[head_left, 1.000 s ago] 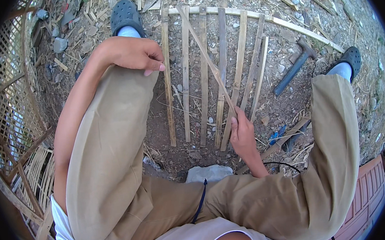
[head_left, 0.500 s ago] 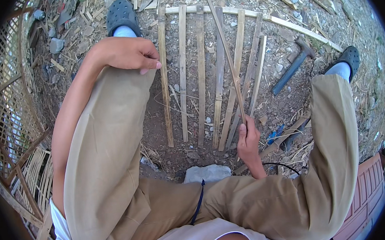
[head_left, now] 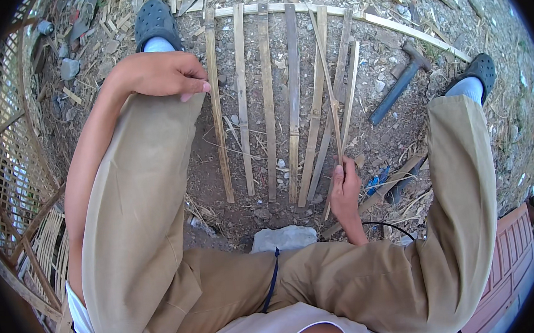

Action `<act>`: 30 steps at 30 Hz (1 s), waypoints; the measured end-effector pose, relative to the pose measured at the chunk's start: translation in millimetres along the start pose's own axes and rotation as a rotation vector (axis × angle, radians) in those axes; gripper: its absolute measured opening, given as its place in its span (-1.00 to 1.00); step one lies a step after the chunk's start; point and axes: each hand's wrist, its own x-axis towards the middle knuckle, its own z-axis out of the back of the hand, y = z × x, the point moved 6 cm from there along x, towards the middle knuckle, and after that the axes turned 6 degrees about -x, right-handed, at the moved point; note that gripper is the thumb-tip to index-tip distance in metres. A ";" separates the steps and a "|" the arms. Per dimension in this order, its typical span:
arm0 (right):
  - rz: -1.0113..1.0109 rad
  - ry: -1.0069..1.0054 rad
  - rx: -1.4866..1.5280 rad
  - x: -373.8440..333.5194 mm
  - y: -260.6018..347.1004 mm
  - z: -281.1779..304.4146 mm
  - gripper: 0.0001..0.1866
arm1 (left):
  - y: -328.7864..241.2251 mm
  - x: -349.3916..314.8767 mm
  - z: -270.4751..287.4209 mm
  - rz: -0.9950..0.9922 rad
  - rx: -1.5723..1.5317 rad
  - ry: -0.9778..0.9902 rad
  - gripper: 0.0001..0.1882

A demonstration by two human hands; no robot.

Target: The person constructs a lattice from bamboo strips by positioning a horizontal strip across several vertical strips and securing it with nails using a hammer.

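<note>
Strip [head_left: 337,127], slim and knotted, flat wooden slats [head_left: 268,104], gritty soil [head_left: 206,161]

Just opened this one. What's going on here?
A person sits with legs apart, and their right hand grips the near end of a thin wooden strip, which points away over the right part of a row of strips on the ground. The row's far ends lie along a long pale crosspiece. The left hand rests on the left knee, with nothing visibly held. A hammer lies to the right of the row.
</note>
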 end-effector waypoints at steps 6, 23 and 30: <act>-0.009 -0.066 0.079 -3.6 -1.8 5.6 -0.66 | -2.2 11.9 4.9 0.000 0.020 0.023 -0.52; 0.099 -0.147 0.245 77.0 29.0 34.4 -0.63 | -86.7 150.5 46.5 -0.540 0.475 -0.927 -0.50; 0.044 -0.193 0.049 93.3 40.3 41.1 -0.62 | -85.5 188.1 62.1 -0.500 0.606 -0.849 -0.13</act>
